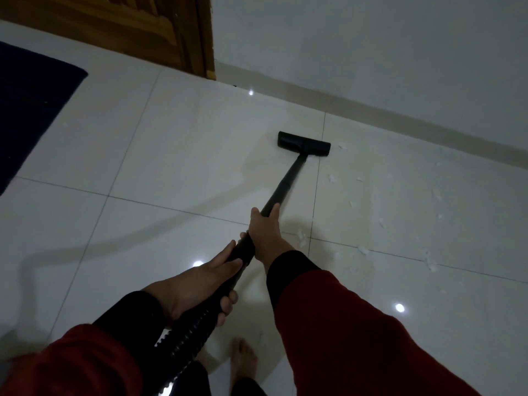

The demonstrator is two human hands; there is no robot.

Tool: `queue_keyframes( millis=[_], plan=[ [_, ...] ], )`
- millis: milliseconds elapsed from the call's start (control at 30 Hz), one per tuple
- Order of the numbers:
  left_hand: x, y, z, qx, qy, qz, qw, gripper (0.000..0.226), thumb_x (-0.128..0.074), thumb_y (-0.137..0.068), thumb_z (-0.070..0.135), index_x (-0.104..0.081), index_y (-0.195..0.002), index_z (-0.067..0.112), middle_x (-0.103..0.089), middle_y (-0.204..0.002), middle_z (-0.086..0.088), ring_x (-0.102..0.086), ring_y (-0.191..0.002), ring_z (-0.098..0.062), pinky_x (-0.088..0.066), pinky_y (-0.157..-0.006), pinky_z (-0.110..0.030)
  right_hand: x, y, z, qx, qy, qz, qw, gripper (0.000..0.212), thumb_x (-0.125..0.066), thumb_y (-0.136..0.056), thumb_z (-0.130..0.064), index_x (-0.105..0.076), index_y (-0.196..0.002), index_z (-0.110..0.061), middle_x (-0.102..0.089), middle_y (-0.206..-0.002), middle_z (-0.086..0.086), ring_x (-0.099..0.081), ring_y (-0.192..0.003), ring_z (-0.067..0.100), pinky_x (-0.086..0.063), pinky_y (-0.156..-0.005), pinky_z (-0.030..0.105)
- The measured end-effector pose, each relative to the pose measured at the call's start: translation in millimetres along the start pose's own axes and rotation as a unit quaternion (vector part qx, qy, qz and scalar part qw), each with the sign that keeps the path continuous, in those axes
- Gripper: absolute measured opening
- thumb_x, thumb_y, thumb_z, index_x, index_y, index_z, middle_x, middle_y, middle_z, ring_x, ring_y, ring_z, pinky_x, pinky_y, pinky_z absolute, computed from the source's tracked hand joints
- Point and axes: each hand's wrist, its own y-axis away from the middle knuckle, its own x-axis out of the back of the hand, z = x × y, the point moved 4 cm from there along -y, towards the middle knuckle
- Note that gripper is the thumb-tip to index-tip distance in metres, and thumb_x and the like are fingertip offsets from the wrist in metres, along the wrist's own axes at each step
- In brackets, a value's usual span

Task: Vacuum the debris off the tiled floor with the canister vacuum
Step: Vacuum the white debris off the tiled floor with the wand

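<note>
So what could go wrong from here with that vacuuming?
1. The floor head sits left of the white scraps; straight strokes could miss them.
2. The ribbed hose trails down near the bare foot, a possible trip.
3. Scraps look light; a quick sweep might scatter them toward the wall.

So the floor head (303, 144) sits on the tiled floor (177, 144) near the wall (371, 52), debris (400, 218) scattered to its right, door (137, 27) and mat (28, 110) off left.
</note>
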Motion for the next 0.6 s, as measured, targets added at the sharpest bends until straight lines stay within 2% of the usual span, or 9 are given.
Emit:
queue_keyframes(
  millis=[67,200,433,533,600],
  plan=[
    [-3.5,6.2,-10.5,-0.001,0.003,0.005,1.000,0.053,-0.044,-0.097,0.037,-0.019,-0.136,0.063,-0.052,-0.060,-0.005,-0.048,-0.043,-0.011,-0.046,-0.042,-0.022,4.1,8.8,8.5,-0.005,0.004,-0.001,1.000,0.069,-0.045,-0.093,-0.033,-0.004,-0.144,-0.054,-0.053,-0.117,0.011,-0.059,-0.062,0.019,-0.055,-0.067,0.033],
    [-5.5,17.6,-31.5,-0.002,-0.003,0.019,1.000,0.053,-0.044,-0.097,0.037,-0.020,-0.137,0.061,-0.052,-0.056,-0.004,-0.047,-0.042,-0.011,-0.044,-0.041,-0.022,8.7,24.3,26.3,-0.006,0.005,-0.002,1.000,0.067,-0.044,-0.095,-0.033,-0.005,-0.145,-0.052,-0.051,-0.115,0.008,-0.063,-0.066,0.020,-0.054,-0.064,0.032],
    [-1.6,31.9,-57.3,-0.005,0.000,0.017,1.000,0.049,-0.044,-0.097,0.037,-0.024,-0.135,0.061,-0.052,-0.056,-0.004,-0.046,-0.042,-0.012,-0.045,-0.042,-0.023,5.7,40.8,51.2,0.003,-0.003,-0.001,1.000,0.067,-0.046,-0.095,-0.034,-0.005,-0.146,-0.050,-0.047,-0.111,0.006,-0.058,-0.058,0.017,-0.055,-0.064,0.031],
    [1.7,33.9,-69.2,-0.002,0.008,0.007,1.000,0.044,-0.046,-0.096,0.037,-0.031,-0.131,0.059,-0.051,-0.057,-0.005,-0.046,-0.041,-0.012,-0.045,-0.042,-0.022,7.0,43.5,64.5,0.005,0.006,0.007,1.000,0.067,-0.047,-0.096,-0.032,-0.006,-0.147,-0.048,-0.047,-0.114,0.005,-0.060,-0.064,0.018,-0.053,-0.055,0.028],
    [5.4,37.3,-81.1,0.005,0.018,0.002,1.000,0.044,-0.047,-0.096,0.036,-0.032,-0.131,0.059,-0.051,-0.057,-0.005,-0.046,-0.041,-0.012,-0.044,-0.042,-0.021,7.3,46.8,76.3,0.018,0.022,-0.004,1.000,0.064,-0.046,-0.096,-0.027,-0.010,-0.148,-0.041,-0.047,-0.123,0.007,-0.061,-0.071,0.020,-0.055,-0.060,0.031]
  ],
)
